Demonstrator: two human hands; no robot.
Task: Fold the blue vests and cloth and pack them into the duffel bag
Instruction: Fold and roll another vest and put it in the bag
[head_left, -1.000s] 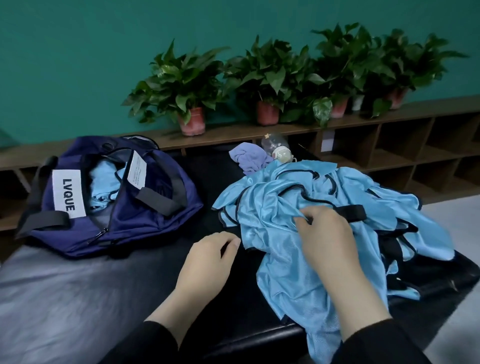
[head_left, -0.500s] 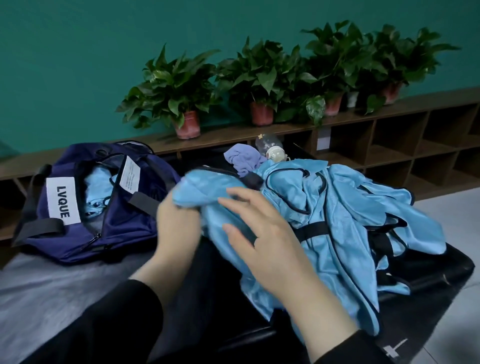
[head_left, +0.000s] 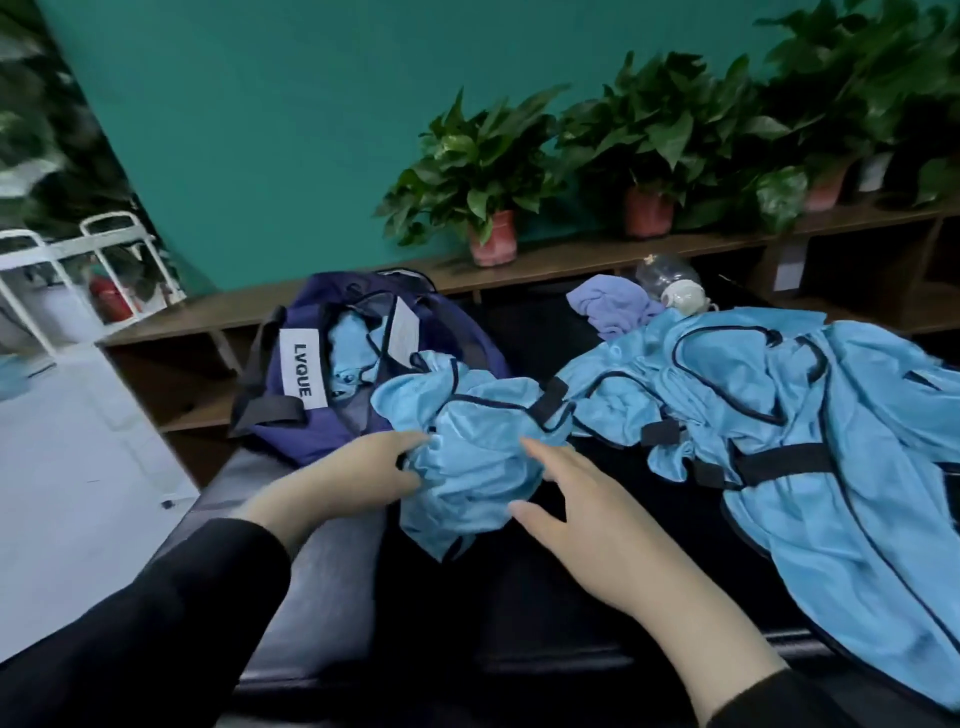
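on the dark bench (head_left: 519, 613), my left hand (head_left: 353, 483) pinches the bunched vest (head_left: 467, 457), right hand (head_left: 587, 514) open beside it; i should spread it flat before folding.

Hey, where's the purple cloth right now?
The purple cloth lies crumpled at the far edge of the black table, right of the navy duffel bag, against the clear bottle and the pile of blue vests.
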